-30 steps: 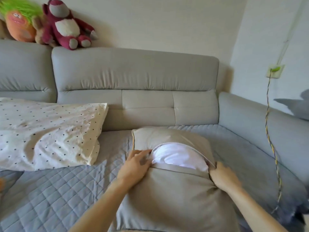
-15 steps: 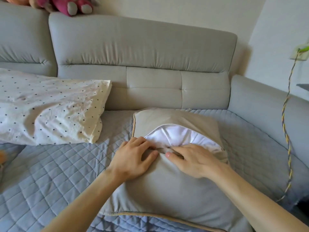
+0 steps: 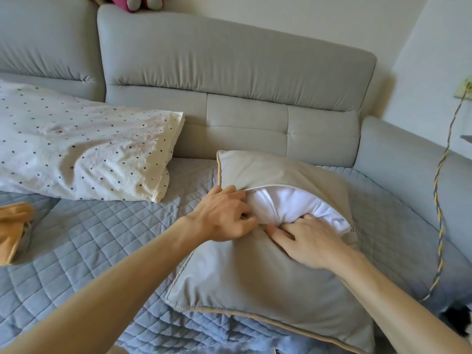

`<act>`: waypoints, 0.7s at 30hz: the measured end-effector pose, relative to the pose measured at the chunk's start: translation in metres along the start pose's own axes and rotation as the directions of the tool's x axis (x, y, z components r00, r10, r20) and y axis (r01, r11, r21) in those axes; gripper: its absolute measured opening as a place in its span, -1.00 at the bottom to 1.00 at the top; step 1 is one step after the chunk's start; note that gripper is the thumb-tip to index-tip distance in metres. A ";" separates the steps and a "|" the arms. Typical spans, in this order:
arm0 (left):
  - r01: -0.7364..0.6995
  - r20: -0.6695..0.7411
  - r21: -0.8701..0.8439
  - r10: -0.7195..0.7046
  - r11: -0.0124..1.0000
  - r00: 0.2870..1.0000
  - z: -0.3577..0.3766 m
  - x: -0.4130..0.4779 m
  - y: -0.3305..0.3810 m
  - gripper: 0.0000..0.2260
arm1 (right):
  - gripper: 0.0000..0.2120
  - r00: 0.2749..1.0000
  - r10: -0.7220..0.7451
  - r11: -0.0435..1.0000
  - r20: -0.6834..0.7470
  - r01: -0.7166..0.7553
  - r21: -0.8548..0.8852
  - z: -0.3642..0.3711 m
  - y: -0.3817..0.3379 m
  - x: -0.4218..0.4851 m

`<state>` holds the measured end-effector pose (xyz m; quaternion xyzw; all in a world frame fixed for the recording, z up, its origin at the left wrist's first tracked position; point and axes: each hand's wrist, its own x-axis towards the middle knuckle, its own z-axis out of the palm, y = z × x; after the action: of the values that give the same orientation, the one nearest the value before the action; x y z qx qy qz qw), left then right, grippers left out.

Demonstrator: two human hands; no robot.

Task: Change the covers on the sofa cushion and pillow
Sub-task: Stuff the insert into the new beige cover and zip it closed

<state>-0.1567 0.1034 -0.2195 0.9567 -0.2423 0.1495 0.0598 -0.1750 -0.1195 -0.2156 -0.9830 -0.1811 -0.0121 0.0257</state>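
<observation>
Step in hand: cover work on the sofa cushion (image 3: 255,277), which lies flat on the quilted seat pad (image 3: 89,241) w/ its zip side up. The grey-beige cover (image 3: 268,172) gapes along the far half of the cushion and the white insert (image 3: 286,208) bulges out of the slit. Left hand (image 3: 224,215) is at the slit's left end, fingers curled, pinching the near lip of the cover. Right hand (image 3: 311,241) lies on the cushion mid-slit, fingers fairly flat along the same lip, tips against the insert; can't tell if it pinches a zip pull or just presses. My read: opening is wide, insert not out, so approx early in the strip-off, though closing a fresh cover isn't ruled out. Next move prob needs one hand to pin the cover while the other gets round the insert corner; soft fill will compress and may snag at the slit ends. Dotted pillow (image 3: 84,154) sits left of and beyond the cushion, untouched, cover on. Yellow cloth (image 3: 12,226) far left of the cushion, maybe a spare cover, unconfirmed. Braided cable (image 3: 439,200) hangs right of the cushion. Brands/labels/text: none legible anywhere.
</observation>
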 end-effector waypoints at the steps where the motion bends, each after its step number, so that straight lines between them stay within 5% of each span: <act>1: -0.006 0.007 -0.012 0.007 1.000 1.000 -0.008 0.004 0.000 -0.57 | -0.32 0.993 -0.019 1.000 -0.113 0.017 -0.018 0.001 0.003 -0.007; 5: -0.077 -0.069 -0.162 0.067 0.984 0.995 -0.017 0.013 0.006 -0.65 | -0.60 0.862 -0.081 0.997 -0.501 0.073 -0.035 0.004 0.017 -0.026; 8: -0.162 -0.228 -0.286 0.098 0.944 0.969 -0.009 0.017 0.019 -0.70 | -0.49 0.820 -0.074 0.984 -0.568 0.153 0.092 -0.002 0.028 -0.025; 11: -0.117 -0.158 -0.195 0.086 0.974 0.984 0.001 0.022 0.026 -0.61 | -0.28 0.934 -0.031 0.979 -0.355 0.099 0.176 -0.003 0.041 -0.016; 13: -0.054 -0.023 0.013 0.054 0.998 0.998 0.007 0.027 0.024 -0.45 | -0.18 0.989 -0.001 0.999 -0.145 0.006 0.032 0.000 0.044 -0.008; 16: 0.021 0.110 0.108 -0.033 0.994 0.993 0.017 0.024 0.017 -0.31 | -0.17 0.996 0.063 0.998 -0.056 -0.062 0.020 0.004 0.047 0.000; 21: 0.149 0.111 0.071 -0.156 0.986 0.981 0.040 -0.006 0.002 -0.41 | -0.37 0.981 0.176 0.962 0.083 -0.190 0.196 0.023 0.046 -0.001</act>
<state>-0.1525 0.0966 -0.2588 0.9810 -0.1666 0.0960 0.0272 -0.1597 -0.1617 -0.2402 -0.9877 -0.0905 0.0407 0.1211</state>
